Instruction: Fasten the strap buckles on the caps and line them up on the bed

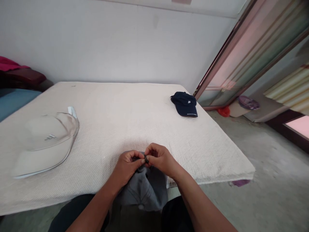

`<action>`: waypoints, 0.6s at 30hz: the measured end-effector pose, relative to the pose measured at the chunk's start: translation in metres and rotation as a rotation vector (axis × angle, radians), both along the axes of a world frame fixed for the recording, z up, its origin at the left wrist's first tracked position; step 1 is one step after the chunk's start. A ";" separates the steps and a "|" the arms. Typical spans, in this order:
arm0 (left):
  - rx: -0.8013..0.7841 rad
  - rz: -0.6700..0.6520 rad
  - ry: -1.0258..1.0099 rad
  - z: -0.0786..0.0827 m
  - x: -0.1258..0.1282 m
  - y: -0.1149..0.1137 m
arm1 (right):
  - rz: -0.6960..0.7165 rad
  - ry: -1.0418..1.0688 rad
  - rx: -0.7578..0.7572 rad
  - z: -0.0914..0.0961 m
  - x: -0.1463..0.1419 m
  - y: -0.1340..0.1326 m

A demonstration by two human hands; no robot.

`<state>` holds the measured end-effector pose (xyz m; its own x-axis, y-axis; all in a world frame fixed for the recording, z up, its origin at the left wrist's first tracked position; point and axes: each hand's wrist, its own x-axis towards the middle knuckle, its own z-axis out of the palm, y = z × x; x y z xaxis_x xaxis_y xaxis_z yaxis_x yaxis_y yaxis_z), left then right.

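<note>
My left hand and my right hand meet above the near edge of a white textured mattress. Their fingertips pinch a small dark metal buckle on the strap of a grey cap. The cap hangs below my hands, over the mattress edge, with its front partly hidden. A beige cap lies on the left of the mattress, well away from my left hand. A navy cap with a white logo sits at the far right of the mattress.
Dark red and pink cloth and a blue surface lie beyond the mattress's left side. A white wall stands behind it. To the right are a concrete floor and a glass sliding door.
</note>
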<state>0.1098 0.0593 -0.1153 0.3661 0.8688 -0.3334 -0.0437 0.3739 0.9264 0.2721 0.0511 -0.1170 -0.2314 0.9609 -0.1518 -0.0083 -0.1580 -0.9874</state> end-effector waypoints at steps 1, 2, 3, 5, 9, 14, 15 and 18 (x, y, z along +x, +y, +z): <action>0.001 0.000 0.008 0.000 0.000 0.000 | -0.004 -0.027 0.011 0.000 0.000 0.000; 0.002 -0.001 0.015 0.000 -0.001 0.000 | -0.004 -0.054 0.023 0.000 0.000 -0.001; 0.005 -0.003 0.023 0.000 -0.001 0.000 | -0.001 -0.077 0.034 0.000 0.000 -0.001; 0.010 -0.010 0.037 -0.001 -0.002 0.000 | 0.011 -0.109 0.051 0.001 0.001 -0.002; 0.027 -0.040 0.050 -0.001 -0.003 0.000 | 0.026 -0.120 0.054 0.001 0.003 -0.002; 0.044 -0.044 0.046 -0.002 -0.003 0.001 | 0.013 -0.090 0.040 -0.001 0.002 -0.001; 0.036 -0.040 0.032 -0.002 -0.003 0.001 | 0.009 -0.055 0.028 -0.002 0.002 0.000; 0.014 -0.027 -0.030 0.001 -0.001 0.000 | 0.002 0.077 -0.012 0.001 0.001 0.001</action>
